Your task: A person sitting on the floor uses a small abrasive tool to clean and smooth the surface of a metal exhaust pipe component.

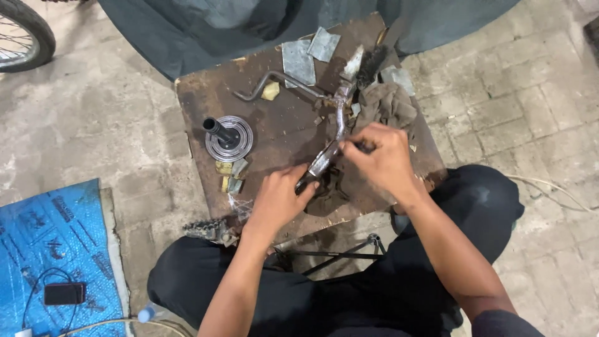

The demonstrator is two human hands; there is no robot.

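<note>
A person sits at a small, rust-stained wooden board [206, 100] serving as a work table, knees drawn up under its near edge. The left hand [277, 200] is closed around the lower end of a bent metal crank arm [339, 118], close to the near edge. The right hand [384, 156] is clenched around a small dark tool [365, 148], its tip pressed to the crank arm at mid-length. The crank arm runs from the middle of the near half up toward the far right corner, lying flat on the board.

The right side is crowded: a grey rag [387, 103] lies bunched just beyond the right hand, with a dark brush [373, 61] near the far edge. Sandpaper pieces [298, 61] lie along the far edge. A second bent rod [265, 84] lies at the far middle. A round ribbed disc with a black stub [229, 138] stands near the left edge, small metal scraps [231, 175] just nearer. Open board remains at the far left corner.

Off the board, a toothed pedal [209, 229] sits at the near left corner; a blue mat [56, 249] with a phone [64, 293] lies well left.
</note>
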